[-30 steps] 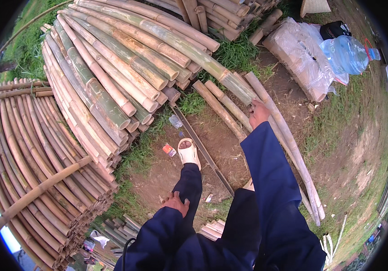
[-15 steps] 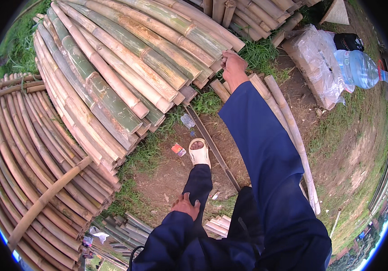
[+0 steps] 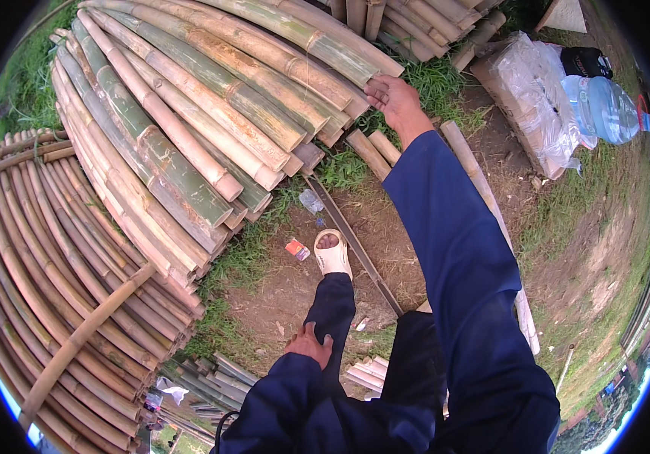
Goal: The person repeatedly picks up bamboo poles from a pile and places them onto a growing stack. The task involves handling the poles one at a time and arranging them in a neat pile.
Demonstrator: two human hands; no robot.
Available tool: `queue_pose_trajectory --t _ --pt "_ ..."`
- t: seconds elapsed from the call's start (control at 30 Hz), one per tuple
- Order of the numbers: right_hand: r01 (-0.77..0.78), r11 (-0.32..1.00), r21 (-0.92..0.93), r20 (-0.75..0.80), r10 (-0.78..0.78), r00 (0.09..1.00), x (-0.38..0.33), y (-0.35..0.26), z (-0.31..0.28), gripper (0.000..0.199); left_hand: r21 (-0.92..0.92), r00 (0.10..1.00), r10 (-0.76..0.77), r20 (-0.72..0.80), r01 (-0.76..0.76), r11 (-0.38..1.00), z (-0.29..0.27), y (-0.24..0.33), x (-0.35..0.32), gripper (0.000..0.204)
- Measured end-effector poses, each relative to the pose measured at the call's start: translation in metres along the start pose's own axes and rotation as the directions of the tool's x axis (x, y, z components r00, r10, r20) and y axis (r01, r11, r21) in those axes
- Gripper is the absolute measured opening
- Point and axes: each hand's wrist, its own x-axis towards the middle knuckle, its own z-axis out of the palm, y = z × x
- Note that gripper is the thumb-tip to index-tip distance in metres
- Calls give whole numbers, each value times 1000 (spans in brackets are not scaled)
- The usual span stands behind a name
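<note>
Bamboo poles (image 3: pixel 211 113) lie stacked before me, my right hand (image 3: pixel 393 98) spread open on one cut end (to grip it, I judge), left hand (image 3: pixel 308 344) flat on my knee.

The right arm reaches straight out ahead, fully extended in a dark blue sleeve, and the right hand (image 3: pixel 393 102) at its end is open, fingers loosely spread and slightly curled (palm side hidden from view). The left arm is bent close to the body; the left hand (image 3: pixel 308 346) rests flat on the left thigh, fingers pointing forward.
</note>
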Motion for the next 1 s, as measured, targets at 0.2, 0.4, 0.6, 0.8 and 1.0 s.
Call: queue_pose_trajectory --t 0.2,0.4,0.6,0.8,1.0 --pt "-7 973 -231 176 48 983 -34 25 -70 43 150 997 31 -74 -20 988 16 10 -3 67" --pt "51 872 -487 -38 -79 996 -73 100 -213 43 175 996 -13 -83 28 984 33 21 -4 65" --pt "-313 75 -947 -322 -233 918 -150 187 -417 58 278 992 -5 -124 40 960 60 37 -14 64" --pt "-51 -267 -962 5 -205 979 -200 250 -541 85 302 982 7 -188 51 952 86 42 -19 61" --pt "-113 -244 -963 -75 -159 984 -169 273 -556 66 369 972 -9 -234 97 924 103 39 -21 65"
